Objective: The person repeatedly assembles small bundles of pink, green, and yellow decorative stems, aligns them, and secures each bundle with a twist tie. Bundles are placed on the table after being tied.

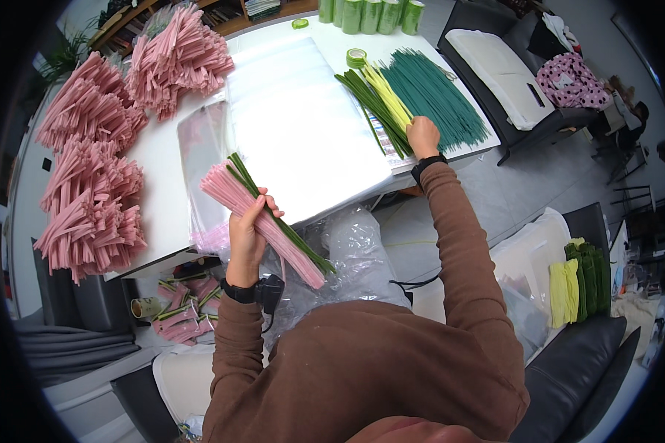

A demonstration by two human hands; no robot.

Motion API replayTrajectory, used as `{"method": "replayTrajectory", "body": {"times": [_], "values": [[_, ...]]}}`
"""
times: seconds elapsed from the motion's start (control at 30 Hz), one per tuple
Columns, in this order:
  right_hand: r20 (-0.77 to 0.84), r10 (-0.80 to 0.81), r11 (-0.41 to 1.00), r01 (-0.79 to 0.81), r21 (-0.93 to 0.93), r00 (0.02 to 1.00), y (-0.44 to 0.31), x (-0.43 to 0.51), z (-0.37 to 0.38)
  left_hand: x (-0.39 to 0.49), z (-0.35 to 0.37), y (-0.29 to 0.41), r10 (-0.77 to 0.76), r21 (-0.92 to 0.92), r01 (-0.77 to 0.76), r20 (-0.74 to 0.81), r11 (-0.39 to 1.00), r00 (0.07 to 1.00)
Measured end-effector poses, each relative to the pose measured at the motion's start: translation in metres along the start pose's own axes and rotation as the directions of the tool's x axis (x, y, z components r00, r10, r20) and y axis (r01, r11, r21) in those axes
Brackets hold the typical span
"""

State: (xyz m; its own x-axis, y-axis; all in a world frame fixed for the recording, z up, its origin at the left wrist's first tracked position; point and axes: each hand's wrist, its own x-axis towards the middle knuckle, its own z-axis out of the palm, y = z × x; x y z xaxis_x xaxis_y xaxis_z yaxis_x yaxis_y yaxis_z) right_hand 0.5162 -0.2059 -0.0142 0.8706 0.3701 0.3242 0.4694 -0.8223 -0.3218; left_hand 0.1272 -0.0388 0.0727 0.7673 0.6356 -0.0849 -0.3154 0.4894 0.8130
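My left hand (pixel 249 227) is closed around a bundle of pink fuzzy stems (pixel 293 250) with several dark green stems (pixel 248 180) along its right side. The bundle slants over the table's front edge. At the right, my right hand (pixel 423 135) has its fingers at the lower end of yellow-green stems (pixel 385 88); whether it grips any cannot be told. Dark green stems (pixel 371 102) lie left of the yellow-green ones, and a large pile of teal stems (pixel 435 99) lies to their right. A roll of green tape (pixel 356 57) sits at their upper end.
Clear plastic sheets (pixel 299 122) cover the table's middle. Pink stem piles (pixel 91 205) fill its left side. Green rolls (pixel 371 15) stand at the back. Wrapped pink-and-green bundles (pixel 185 310) lie below left. A chair (pixel 532 266) at right holds more stems (pixel 587 282). People sit far right.
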Motion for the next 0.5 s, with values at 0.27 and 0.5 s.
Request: {"method": "replayTrajectory", "body": {"times": [0.27, 0.5], "values": [[-0.262, 0.04, 0.91, 0.073, 0.408, 0.964, 0.005, -0.011, -0.019, 0.006, 0.003, -0.005, -0.043, 0.019, 0.043, 0.009, 0.999, 0.999], [0.298, -0.01, 0.153, -0.293, 0.944, 0.955, -0.02, -0.069, -0.091, 0.007, 0.029, 0.001, -0.051, 0.078, 0.049, 0.034, 0.996, 0.998]]}}
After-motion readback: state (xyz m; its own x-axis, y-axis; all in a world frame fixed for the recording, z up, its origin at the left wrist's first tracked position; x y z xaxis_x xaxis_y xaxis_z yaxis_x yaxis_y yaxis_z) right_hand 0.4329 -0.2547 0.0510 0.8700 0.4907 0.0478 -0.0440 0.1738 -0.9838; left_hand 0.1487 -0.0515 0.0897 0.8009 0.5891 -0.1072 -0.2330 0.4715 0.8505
